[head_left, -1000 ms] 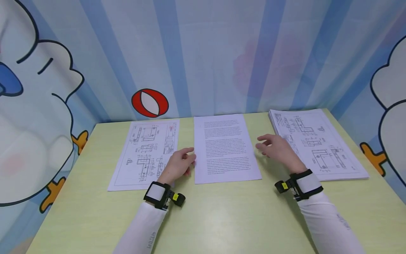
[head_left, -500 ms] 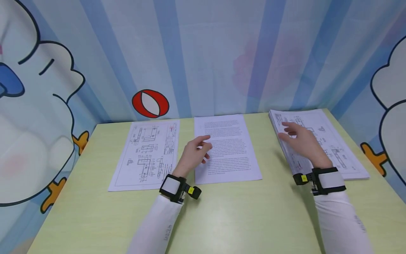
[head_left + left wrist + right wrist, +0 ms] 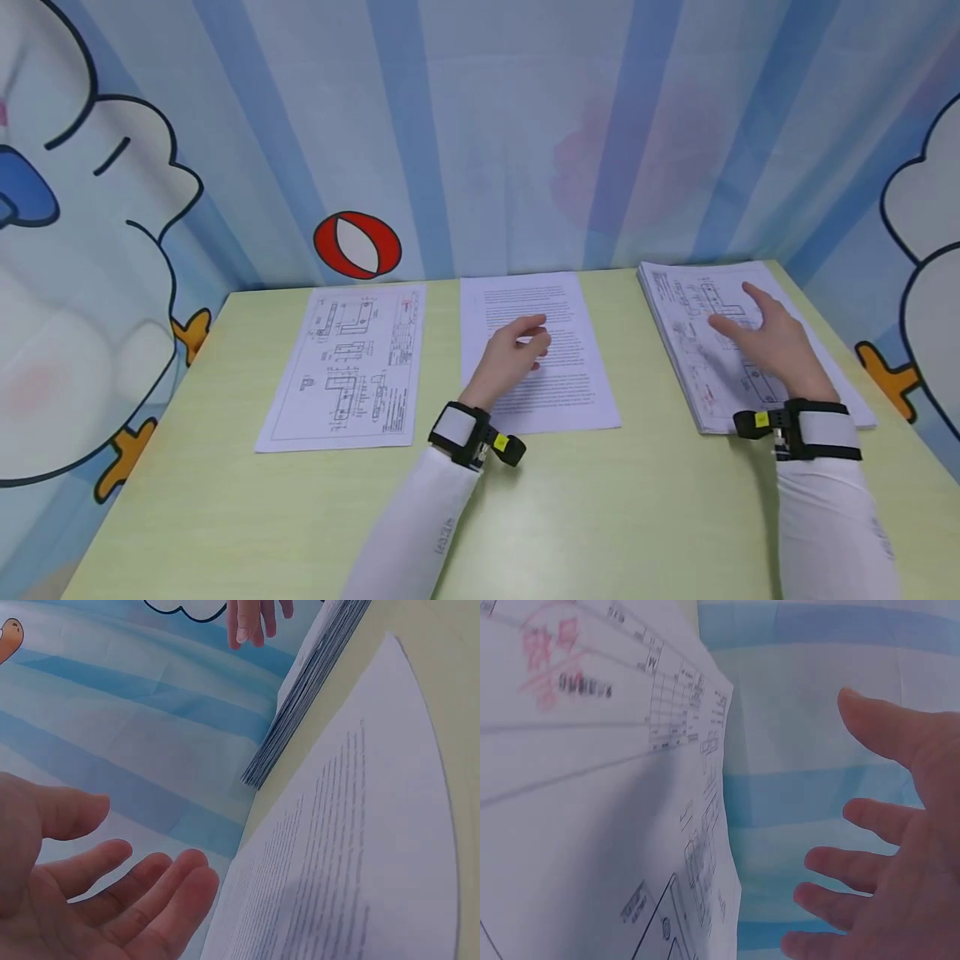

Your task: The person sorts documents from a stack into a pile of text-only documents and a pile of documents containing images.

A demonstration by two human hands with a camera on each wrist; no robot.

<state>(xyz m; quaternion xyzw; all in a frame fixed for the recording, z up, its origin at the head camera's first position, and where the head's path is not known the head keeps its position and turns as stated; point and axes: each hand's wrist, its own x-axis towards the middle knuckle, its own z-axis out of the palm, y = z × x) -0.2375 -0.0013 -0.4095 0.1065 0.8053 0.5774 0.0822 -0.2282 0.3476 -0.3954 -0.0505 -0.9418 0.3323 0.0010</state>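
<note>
Above the middle sheet of printed text (image 3: 525, 292) hovers my left hand (image 3: 510, 358), its fingers loosely bent and holding nothing. The left wrist view shows a gap between that hand (image 3: 112, 900) and the text sheet (image 3: 405, 787). Over the thick stack of technical drawings (image 3: 675, 333) on the right is my right hand (image 3: 780, 346), thumb and fingers spread, with nothing in it. In the right wrist view, the right hand (image 3: 900, 847) stands apart from the top drawing (image 3: 570, 810), which bears a red stamp and the hand's shadow.
A single technical drawing (image 3: 330, 417) lies flat on the left of the pale yellow-green table (image 3: 585, 517). Behind the table hangs a blue striped curtain (image 3: 517, 150) with cartoon figures. Bare tabletop separates the papers.
Both hands have moved right: the left from beside the text sheet to above it, the right from the gap beside the stack to over the stack. The right fingers have spread. The papers lie still.
</note>
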